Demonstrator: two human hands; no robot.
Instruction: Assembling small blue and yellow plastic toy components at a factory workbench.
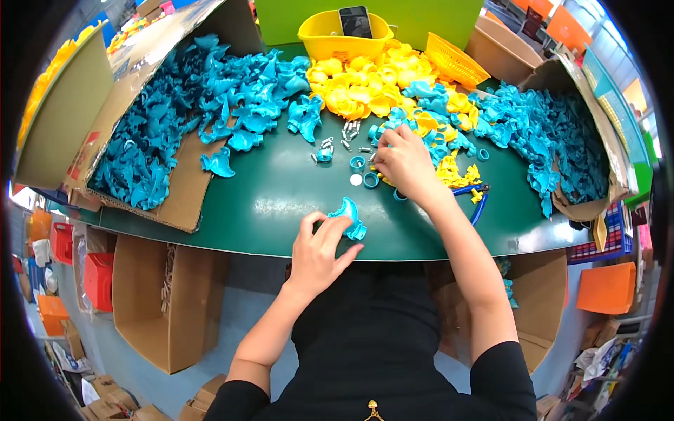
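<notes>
Near the table's front edge, my left hand (321, 247) has its curved fingers on a curved blue plastic shell piece (347, 213), the thumb just below it. My right hand (406, 163) is farther forward and to the right, fingertips pinched together low over the table. Whatever lies between them is too small to make out. Beside those fingertips are a blue ring (371, 180), another blue ring (357, 163) and a white disc (356, 179). Several small metal cylinders (350, 129) lie beyond, and a blue ring filled with metal bits (324, 154) stands left of them.
Blue pieces spill from a cardboard box (189, 186) at left and another box (597, 133) at right. Yellow shells (361, 88) are heaped at the back, before a yellow basin (337, 46) with a phone (355, 22). Blue-handled pliers (479, 203) lie right of my right forearm.
</notes>
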